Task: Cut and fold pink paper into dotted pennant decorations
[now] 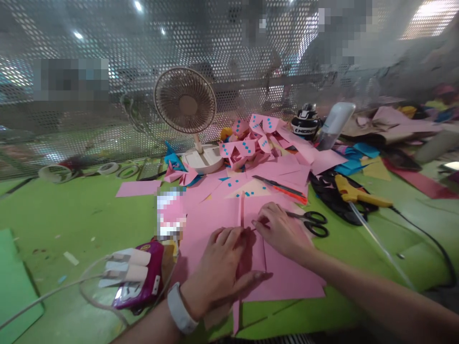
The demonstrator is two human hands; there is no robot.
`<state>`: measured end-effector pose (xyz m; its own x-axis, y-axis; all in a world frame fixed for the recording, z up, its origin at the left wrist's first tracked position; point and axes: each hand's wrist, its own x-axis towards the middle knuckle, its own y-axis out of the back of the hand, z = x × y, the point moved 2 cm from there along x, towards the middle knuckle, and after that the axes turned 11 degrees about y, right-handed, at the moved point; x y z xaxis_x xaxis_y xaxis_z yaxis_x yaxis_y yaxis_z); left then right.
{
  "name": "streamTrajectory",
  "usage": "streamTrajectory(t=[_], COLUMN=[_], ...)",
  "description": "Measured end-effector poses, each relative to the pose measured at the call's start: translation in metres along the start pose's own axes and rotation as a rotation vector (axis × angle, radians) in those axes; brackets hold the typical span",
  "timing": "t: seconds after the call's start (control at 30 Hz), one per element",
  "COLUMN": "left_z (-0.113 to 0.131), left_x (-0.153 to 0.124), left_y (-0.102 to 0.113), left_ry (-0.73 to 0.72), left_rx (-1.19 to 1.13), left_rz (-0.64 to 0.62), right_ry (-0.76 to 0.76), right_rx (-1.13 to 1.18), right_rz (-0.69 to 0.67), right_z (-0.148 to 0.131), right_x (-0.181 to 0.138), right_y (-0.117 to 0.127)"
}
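Note:
Pink paper (287, 282) lies in sheets on the green table in front of me, with a narrow folded pink strip (241, 210) standing out along it. My left hand (218, 267), with a white band at the wrist, bends its fingers over the strip and presses it down. Its thumb stretches right across the paper. My right hand (278, 229) has thumb and fingers pinched together at the paper, close to the left fingertips. What lies between those fingertips is partly hidden. Black-handled scissors (315, 223) rest just right of my right hand.
A fan (186, 102) stands behind, beside a pile of pink cutouts with blue diamonds (238, 149). A utility knife (279, 186) lies ahead. To the right is a yellow glue gun (358, 193) on a black plate; to the left, a purple power bank (152, 277) with cables.

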<state>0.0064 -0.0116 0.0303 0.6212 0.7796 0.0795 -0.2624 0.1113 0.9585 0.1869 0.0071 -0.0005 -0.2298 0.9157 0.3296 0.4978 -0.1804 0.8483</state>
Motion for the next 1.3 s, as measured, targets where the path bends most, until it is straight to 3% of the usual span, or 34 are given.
streamTrajectory(t=[0.43, 1.3], left_z=[-0.0011, 0.0005], left_x=[0.0013, 0.0028], left_y=[-0.0013, -0.0014], left_ry=[-0.013, 0.02], left_rx=[-0.013, -0.014], left_rz=[0.025, -0.009], right_ry=[-0.004, -0.027], right_rx=[-0.084, 0.062], right_rz=[0.006, -0.007], right_z=[0.0014, 0.0098], right_x=[-0.0004, 0.0027], right_y=[-0.0049, -0.0066])
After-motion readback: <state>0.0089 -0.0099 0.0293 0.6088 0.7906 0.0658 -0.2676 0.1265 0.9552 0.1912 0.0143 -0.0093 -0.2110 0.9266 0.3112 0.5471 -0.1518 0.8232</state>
